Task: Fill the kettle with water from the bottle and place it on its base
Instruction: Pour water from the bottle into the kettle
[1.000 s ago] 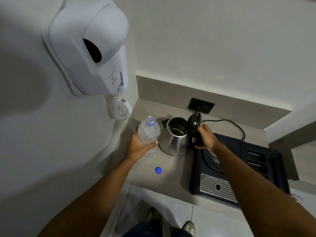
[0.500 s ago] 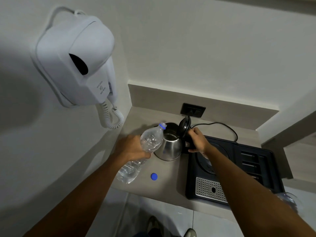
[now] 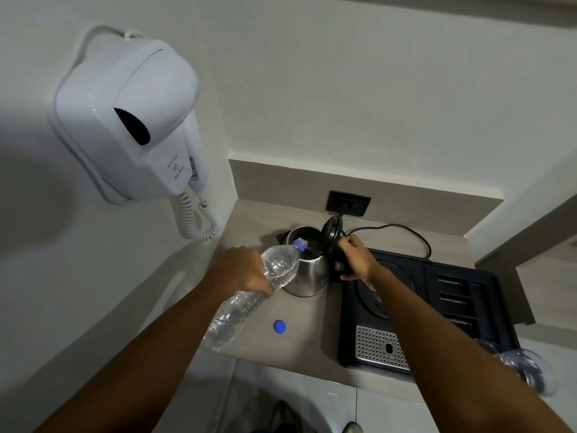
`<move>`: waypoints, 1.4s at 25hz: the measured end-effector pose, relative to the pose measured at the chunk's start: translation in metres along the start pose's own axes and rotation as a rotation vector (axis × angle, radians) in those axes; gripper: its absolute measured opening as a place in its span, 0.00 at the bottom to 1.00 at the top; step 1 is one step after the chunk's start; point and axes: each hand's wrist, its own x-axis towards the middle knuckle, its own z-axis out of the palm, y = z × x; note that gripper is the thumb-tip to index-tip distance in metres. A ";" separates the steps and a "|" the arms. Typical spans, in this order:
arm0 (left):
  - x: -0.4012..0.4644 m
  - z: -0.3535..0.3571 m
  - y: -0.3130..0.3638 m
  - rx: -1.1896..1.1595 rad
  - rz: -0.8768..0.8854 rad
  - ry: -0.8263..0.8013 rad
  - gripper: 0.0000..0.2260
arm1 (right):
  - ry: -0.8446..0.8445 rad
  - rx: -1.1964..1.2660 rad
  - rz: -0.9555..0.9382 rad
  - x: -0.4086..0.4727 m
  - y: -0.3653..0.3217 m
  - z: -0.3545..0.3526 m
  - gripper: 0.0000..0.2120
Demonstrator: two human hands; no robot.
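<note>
A steel kettle (image 3: 310,273) stands on the counter with its black lid (image 3: 331,232) tipped up and open. My right hand (image 3: 354,259) grips the kettle's black handle. My left hand (image 3: 242,271) holds a clear plastic water bottle (image 3: 249,295) tilted steeply, its blue-ringed neck resting over the kettle's open mouth. The bottle's blue cap (image 3: 279,326) lies on the counter in front of the kettle. The kettle's round base (image 3: 387,292) sits in the black tray (image 3: 468,295) to the right, partly hidden by my right forearm.
A white wall-mounted hair dryer (image 3: 128,120) with a coiled cord hangs at the left. A black wall socket (image 3: 348,203) and power cord (image 3: 406,232) lie behind the kettle. The tray has a perforated metal drip grate (image 3: 379,345). An upturned glass (image 3: 527,367) stands at the counter's right.
My left hand has lifted the bottle from upright beside the kettle and tipped it so its neck now reaches over the kettle's opening. My right hand stayed on the handle.
</note>
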 end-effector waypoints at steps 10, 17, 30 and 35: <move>-0.002 -0.012 0.004 0.023 0.013 -0.073 0.22 | 0.005 -0.024 -0.007 0.002 0.002 0.000 0.25; -0.002 -0.014 0.005 0.050 0.031 -0.072 0.26 | 0.016 -0.019 -0.014 0.001 0.002 0.001 0.24; 0.001 -0.010 0.003 0.067 0.037 -0.041 0.26 | 0.001 -0.012 -0.014 0.000 0.002 0.001 0.34; 0.005 -0.007 0.003 0.060 0.040 -0.010 0.27 | 0.009 -0.022 -0.012 0.000 0.002 0.001 0.32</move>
